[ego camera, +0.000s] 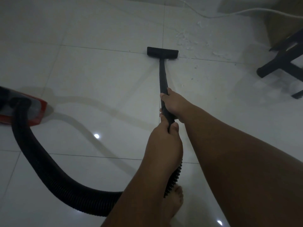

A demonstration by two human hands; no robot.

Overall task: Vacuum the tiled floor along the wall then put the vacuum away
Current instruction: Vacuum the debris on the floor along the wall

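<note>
Hands: right hand [174, 104] ahead, left hand [164, 136] behind, both clenched round wand [163, 76].

glossy tiled floor [101, 76], ribbed hose [49, 164], seemingly matt plastic wand [162, 76]

No text, label, brand or number can be read anywhere here; the red vacuum [32, 110] at the left edge shows no legible marking, and the black wand [163, 76] is plain too.
</note>
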